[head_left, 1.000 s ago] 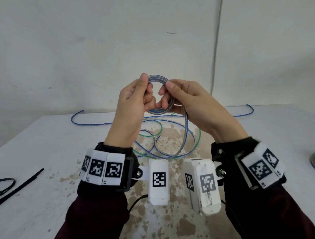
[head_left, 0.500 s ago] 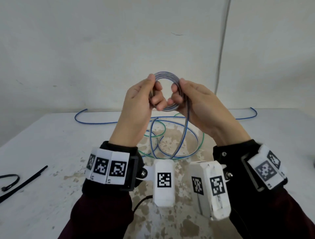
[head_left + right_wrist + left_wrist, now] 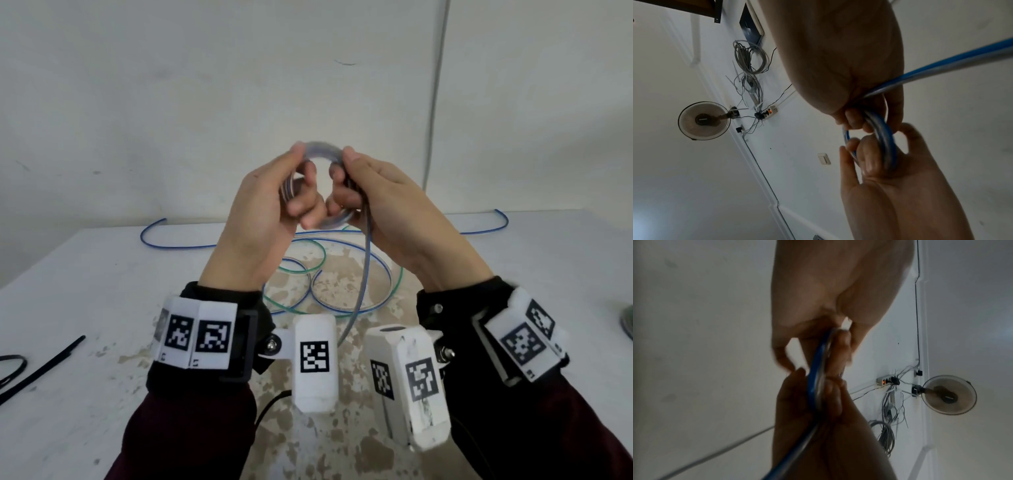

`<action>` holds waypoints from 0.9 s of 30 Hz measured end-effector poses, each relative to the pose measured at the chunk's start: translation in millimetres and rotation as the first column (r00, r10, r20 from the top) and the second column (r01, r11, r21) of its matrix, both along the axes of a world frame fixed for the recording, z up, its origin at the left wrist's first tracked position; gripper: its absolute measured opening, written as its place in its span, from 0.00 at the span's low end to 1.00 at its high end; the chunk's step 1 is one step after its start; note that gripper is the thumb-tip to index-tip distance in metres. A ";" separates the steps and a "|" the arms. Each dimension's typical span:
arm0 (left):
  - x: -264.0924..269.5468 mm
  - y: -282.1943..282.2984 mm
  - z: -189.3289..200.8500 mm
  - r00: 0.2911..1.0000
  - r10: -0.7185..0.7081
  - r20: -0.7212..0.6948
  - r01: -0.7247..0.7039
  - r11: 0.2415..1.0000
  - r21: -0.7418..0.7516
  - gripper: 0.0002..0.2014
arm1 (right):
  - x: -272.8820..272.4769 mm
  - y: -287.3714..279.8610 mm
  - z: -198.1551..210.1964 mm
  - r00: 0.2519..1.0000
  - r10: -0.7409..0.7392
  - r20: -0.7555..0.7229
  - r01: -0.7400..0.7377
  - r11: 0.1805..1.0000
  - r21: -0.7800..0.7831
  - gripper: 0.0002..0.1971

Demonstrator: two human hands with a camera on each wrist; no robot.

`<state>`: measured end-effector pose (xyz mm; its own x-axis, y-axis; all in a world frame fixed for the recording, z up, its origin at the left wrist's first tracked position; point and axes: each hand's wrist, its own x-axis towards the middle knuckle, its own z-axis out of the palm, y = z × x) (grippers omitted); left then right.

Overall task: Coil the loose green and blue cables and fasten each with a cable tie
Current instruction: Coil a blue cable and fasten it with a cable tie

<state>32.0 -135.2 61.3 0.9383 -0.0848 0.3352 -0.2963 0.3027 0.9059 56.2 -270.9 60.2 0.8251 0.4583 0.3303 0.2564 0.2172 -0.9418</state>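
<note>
Both hands, left hand [image 3: 270, 202] and right hand [image 3: 387, 205], grip the raised blue cable coil [image 3: 322, 150]; its loose tail [image 3: 364, 274] hangs down beneath the right hand to the bench [image 3: 85, 291].

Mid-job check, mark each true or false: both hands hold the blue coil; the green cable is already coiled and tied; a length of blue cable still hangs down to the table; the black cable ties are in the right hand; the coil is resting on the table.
1. Both hands hold the blue coil: true, left hand and right hand each grip it.
2. Green cable coiled and tied: false, it lies loose on the table.
3. Blue cable tail hangs down to the table: true.
4. Black cable ties in the right hand: false, they lie on the table at the left.
5. Coil rests on the table: false, it is held up in the air.
</note>
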 end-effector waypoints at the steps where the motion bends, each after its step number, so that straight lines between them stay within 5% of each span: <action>1: -1.2 1.2 0.1 0.998 -0.047 -0.038 0.050 0.997 0.066 0.18 | 0.7 0.8 -1.4 1.000 -0.005 0.017 0.005 0.999 -0.033 0.18; 5: -1.5 7.5 -1.5 1.000 -0.017 -0.017 0.020 0.982 0.185 0.18 | 1.7 2.4 -3.6 1.000 -0.022 0.015 0.023 0.997 -0.080 0.19; 11: 4.1 4.3 -2.8 0.999 0.052 0.003 -0.052 0.998 -0.045 0.18 | 0.3 -0.3 0.5 0.987 0.045 -0.157 -0.029 0.994 0.105 0.19; 16: -3.2 6.3 1.4 0.996 -0.065 -0.060 0.072 0.991 0.117 0.18 | -0.6 0.5 0.7 0.993 -0.104 0.054 0.106 0.993 -0.045 0.19; 20: -1.9 4.7 -0.9 0.994 0.076 0.082 -0.084 0.991 0.107 0.17 | -3.5 2.5 0.7 0.981 -0.130 0.146 0.144 0.985 -0.090 0.18; 23: -1.6 6.0 0.1 0.986 0.145 0.076 -0.150 0.987 0.052 0.17 | -4.2 -0.1 0.8 0.973 -0.106 0.204 0.146 0.971 -0.189 0.17; 27: -3.1 12.1 1.8 0.988 0.143 0.054 -0.150 0.976 0.158 0.17 | -0.4 -8.9 2.9 0.974 -0.115 0.196 0.159 0.961 -0.227 0.16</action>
<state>28.8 -123.0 63.1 0.9299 -0.0034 0.3677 -0.3654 0.1037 0.9250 55.8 -279.8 63.1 0.8230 0.4286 0.3728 0.4369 -0.0581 -0.8976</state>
